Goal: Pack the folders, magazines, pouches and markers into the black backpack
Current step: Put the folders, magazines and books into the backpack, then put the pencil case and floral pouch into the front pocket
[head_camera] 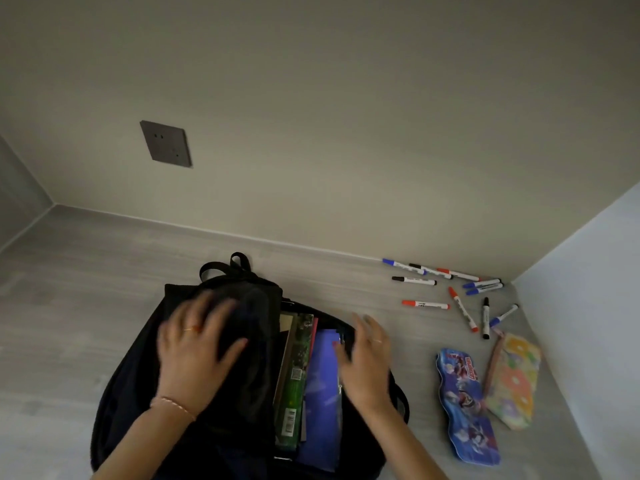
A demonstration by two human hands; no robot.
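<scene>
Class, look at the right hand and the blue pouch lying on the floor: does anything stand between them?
Nothing visible does. The right hand is at the backpack opening; bare floor separates it from the blue pouch. The markers lie farther back, off that path.

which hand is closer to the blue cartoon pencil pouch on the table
Right. The right hand is at the black backpack's open edge, beside the blue cartoon pouch; the left hand presses the backpack's far-side flap.

barcode and QR code on green magazine, lettering unreadable
</scene>
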